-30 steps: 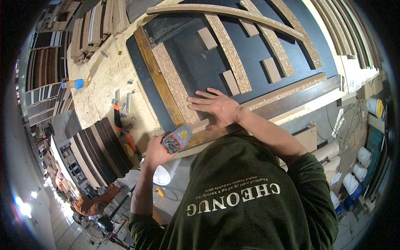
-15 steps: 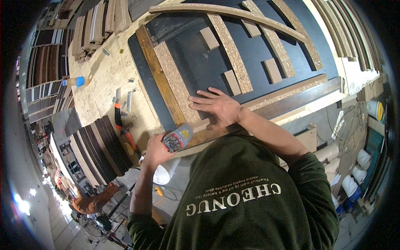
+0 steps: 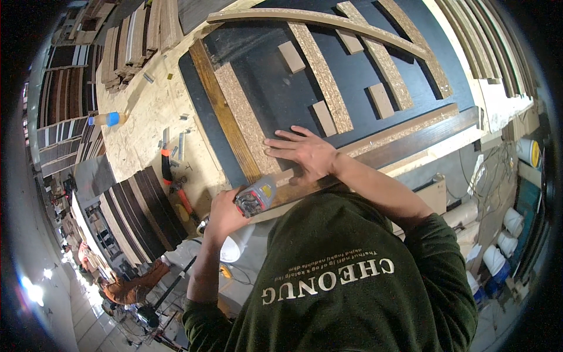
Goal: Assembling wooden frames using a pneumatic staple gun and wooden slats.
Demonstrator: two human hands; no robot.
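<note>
My left hand (image 3: 226,212) is closed round a grey and red staple gun (image 3: 255,198). The tool's nose sits at the near left corner of a wooden frame, where a brown wood-grain strip (image 3: 226,114) meets the brown front strip (image 3: 425,139). My right hand (image 3: 311,155) lies spread and flat, fingers apart, holding nothing. Its fingertips touch the lower end of a chipboard strip (image 3: 240,105), and its palm rests over the front edge strips. Beneath everything is a dark panel (image 3: 258,64). My fingers on the tool's handle are partly hidden.
Chipboard crosspieces (image 3: 322,76) and small blocks (image 3: 381,101) lie on the panel, with a long strip (image 3: 328,22) slanting across. On the left are orange-handled pliers (image 3: 166,164), metal staple strips (image 3: 180,145) and a blue-capped bottle (image 3: 108,119). Stacked boards (image 3: 146,214) stand nearby.
My left hand and the staple gun have shifted slightly to the right along the frame corner. My right hand stays pressed in the same place.
</note>
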